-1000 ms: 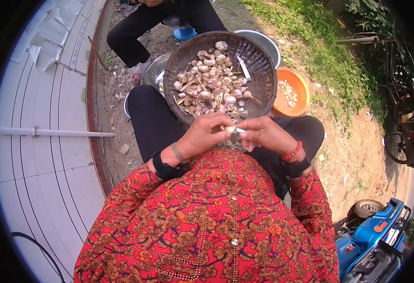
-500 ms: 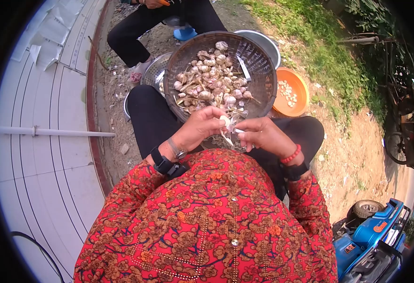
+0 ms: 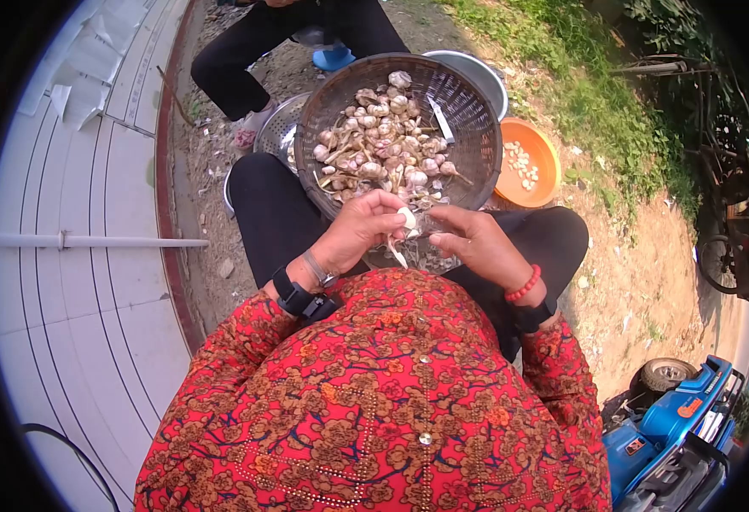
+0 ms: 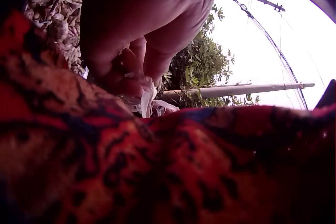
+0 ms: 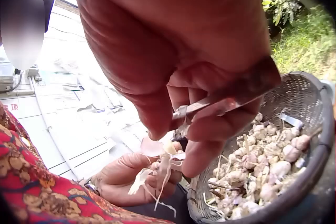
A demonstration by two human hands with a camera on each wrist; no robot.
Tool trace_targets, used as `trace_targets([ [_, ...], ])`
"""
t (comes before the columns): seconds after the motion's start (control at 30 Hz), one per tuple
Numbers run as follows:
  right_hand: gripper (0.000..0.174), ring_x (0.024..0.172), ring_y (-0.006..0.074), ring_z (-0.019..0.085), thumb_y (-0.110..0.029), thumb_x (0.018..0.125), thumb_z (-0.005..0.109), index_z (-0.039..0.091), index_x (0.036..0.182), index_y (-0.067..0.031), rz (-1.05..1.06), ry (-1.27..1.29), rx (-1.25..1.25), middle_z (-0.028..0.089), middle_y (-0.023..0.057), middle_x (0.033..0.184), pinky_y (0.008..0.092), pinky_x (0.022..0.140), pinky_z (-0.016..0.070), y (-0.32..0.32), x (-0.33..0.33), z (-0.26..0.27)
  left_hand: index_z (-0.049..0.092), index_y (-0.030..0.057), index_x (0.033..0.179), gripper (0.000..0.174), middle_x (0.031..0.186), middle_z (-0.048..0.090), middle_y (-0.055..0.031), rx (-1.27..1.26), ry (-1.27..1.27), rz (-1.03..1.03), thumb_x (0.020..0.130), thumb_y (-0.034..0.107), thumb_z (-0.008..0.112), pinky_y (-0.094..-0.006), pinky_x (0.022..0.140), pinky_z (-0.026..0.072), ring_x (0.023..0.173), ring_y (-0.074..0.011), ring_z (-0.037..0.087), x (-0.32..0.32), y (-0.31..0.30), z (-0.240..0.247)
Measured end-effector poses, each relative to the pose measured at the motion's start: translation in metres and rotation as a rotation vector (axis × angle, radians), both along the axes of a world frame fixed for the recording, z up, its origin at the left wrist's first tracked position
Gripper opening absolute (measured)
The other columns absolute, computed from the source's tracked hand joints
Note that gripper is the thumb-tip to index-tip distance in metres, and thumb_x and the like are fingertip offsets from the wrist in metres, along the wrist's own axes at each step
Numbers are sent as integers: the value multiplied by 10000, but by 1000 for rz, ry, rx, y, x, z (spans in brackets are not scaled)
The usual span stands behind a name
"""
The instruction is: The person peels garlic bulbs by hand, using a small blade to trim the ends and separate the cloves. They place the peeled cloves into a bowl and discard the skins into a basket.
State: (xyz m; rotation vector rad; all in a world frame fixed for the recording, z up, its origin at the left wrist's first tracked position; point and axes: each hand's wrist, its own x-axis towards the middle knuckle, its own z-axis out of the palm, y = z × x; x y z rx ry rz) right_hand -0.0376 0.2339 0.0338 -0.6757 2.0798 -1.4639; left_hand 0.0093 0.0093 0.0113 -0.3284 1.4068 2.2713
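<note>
At basket (image 3: 477, 145) near rim, clove (image 3: 407, 218) is being pinched by curled left hand (image 3: 362, 230), blade (image 5: 236, 98) by curled right hand (image 3: 477, 243).

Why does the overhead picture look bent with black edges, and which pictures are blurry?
Head view: fisheye lens curves the tiled floor and leaves a black rim; sunlit, sharp. Left wrist view: red sleeve blurred close, left hand backlit by white sky. Right wrist view: right hand fills the frame, underside shaded; basket sunlit.
</note>
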Motion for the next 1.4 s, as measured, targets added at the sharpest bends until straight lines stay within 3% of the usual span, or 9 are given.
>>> trace_targets([
  [0.07, 327, 609, 115, 585, -135, 856, 666, 610, 1129, 36, 26, 93, -18, 621, 107, 801, 298, 608, 505, -3, 1, -14, 557, 41, 1052, 164, 941, 622, -28, -87, 71, -38, 906, 91, 613, -225, 709, 501, 788, -95, 608, -2, 2, -2],
  [0.13, 309, 621, 112, 589, -131, 862, 659, 613, 1119, 35, 51, -53, -7, 624, 98, 801, 295, 602, 504, -8, 1, -2, 554, 42, 1055, 168, 939, 622, -28, -128, 121, -55, 905, 89, 613, -224, 704, 497, 787, -92, 602, -1, 1, -3],
  [0.47, 180, 583, 79, 556, -87, 889, 613, 654, 1043, -5, 74, -358, -156, 613, 30, 759, 244, 535, 467, -12, 5, -10, 557, 48, 1058, 175, 957, 624, -30, 56, 94, -21, 903, 97, 620, -224, 700, 491, 786, -85, 584, -2, 2, -2],
  [0.6, 168, 558, 86, 555, -56, 868, 627, 657, 1027, -13, 112, -217, -9, 601, 12, 693, 259, 528, 465, -15, 7, -19, 559, 54, 1058, 179, 965, 623, -30, 122, 60, 8, 899, 102, 627, -228, 702, 492, 798, -87, 583, -2, 5, -1],
  [0.77, 364, 740, 97, 612, -26, 852, 639, 556, 1200, 42, 70, -363, -3, 652, 63, 953, 251, 657, 516, 4, -3, -15, 562, 57, 1053, 179, 968, 625, -27, 129, 28, 44, 894, 99, 633, -234, 736, 501, 852, -95, 599, -2, 0, -8],
  [0.8, 440, 760, 93, 618, -60, 851, 649, 506, 1254, 42, 31, -325, -7, 651, 57, 988, 222, 618, 484, 7, -7, -14, 561, 58, 1053, 181, 967, 626, -26, 127, 28, 39, 893, 100, 634, -235, 743, 503, 862, -97, 602, -2, -1, -10],
  [0.9, 517, 698, 92, 625, -119, 849, 673, 463, 1285, 62, -163, -455, -158, 629, 54, 866, 233, 583, 468, 9, -11, -2, 571, 56, 1045, 180, 955, 629, -17, -16, 68, 8, 884, 91, 644, -230, 740, 508, 852, -93, 609, -3, -1, -12],
  [1.1, 496, 703, 49, 612, -167, 865, 667, 478, 1290, 7, -85, -557, -212, 634, 11, 850, 169, 507, 363, -12, -9, -8, 589, 38, 1039, 187, 908, 639, -18, -353, 334, -130, 866, 58, 656, -204, 720, 499, 818, -71, 610, -4, 7, -7],
  [1.4, 386, 589, 18, 494, -139, 837, 684, 568, 1195, -57, -74, -631, -200, 590, -34, 801, 162, 497, 349, -13, -13, -23, 603, 46, 1052, 249, 950, 586, -8, -321, 406, -145, 818, 78, 680, -257, 772, 480, 888, -89, 570, -6, 18, 0],
])
